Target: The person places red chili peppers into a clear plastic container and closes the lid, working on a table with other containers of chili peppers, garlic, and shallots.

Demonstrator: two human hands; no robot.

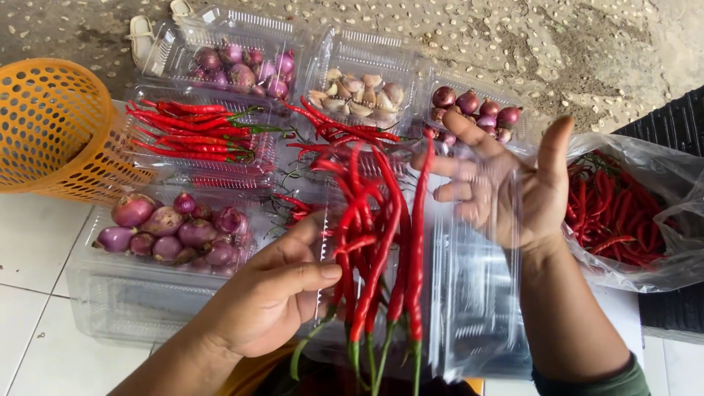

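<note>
glossy red chillies [374,235], clear shiny plastic tray [477,293], matt orange plastic basket [51,125]

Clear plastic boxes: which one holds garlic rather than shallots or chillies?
The box of garlic at the top centre, between the two far shallot boxes. Its cloves are pale cream, while the other filled boxes hold purple shallots or red chillies.

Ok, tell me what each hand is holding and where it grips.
The left hand pinches a bunch of long red chillies near their green stem ends. The right hand is open, behind a clear plastic container; whether it holds it cannot be told.
</note>
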